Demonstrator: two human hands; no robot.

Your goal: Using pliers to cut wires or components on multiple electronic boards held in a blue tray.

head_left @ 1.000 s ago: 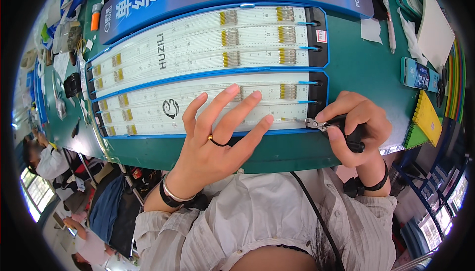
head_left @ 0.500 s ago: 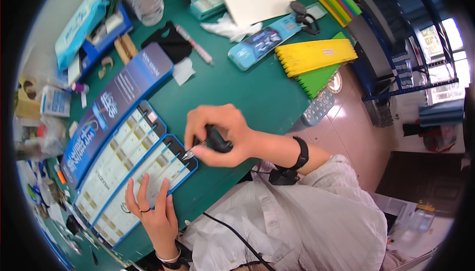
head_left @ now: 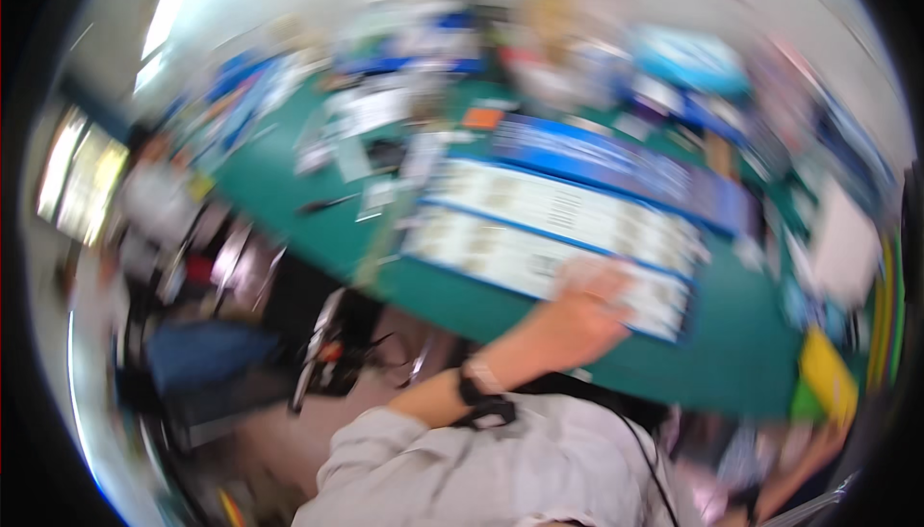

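Note:
Motion smears much of the head view. Two long white strips with blue edges and rows of small tan marks, the far strip (head_left: 510,192) and the near strip (head_left: 478,246), lie side by side on the green table. My left hand (head_left: 589,298) rests over the near strip toward its right part; its fingers are too blurred to read. At the lower right, my right hand (head_left: 830,438) is stretched out beside a yellow toothed piece (head_left: 828,373). Its fingers are smeared, and whether it holds anything is unclear.
Behind the strips lies a long blue box (head_left: 616,166). Papers (head_left: 375,113) and a thin dark tool (head_left: 327,205) are on the left of the green table (head_left: 279,180). A light blue packet (head_left: 691,60) stands at the back, a white board (head_left: 839,243) at right.
The view has swung left. My right hand, earlier with black-handled pliers at the near strip's end, has moved away to the far right. My left hand stays at the near strip.

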